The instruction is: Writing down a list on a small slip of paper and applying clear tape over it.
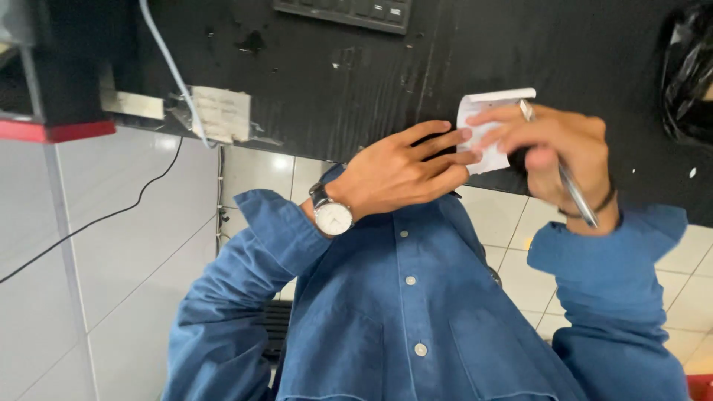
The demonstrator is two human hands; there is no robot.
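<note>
A small white paper slip point(481, 111) lies near the front edge of a scuffed black desk point(334, 67). My left hand point(397, 172), with a round white-faced watch on the wrist, rests flat with its fingers stretched out, the fingertips touching the slip's left side. My right hand point(553, 148) holds a silver pen point(573, 189) that slants down past the wrist, and its fingers lie on the slip. Both of my sleeves and my shirt front are blue.
The edge of a dark keyboard point(349, 11) lies at the back of the desk. A black plastic bag point(687, 74) is at the right. A white cable point(171, 67) and a taped paper scrap point(219, 111) are at the left, beside a red-edged shelf point(52, 131). Pale tiles lie below.
</note>
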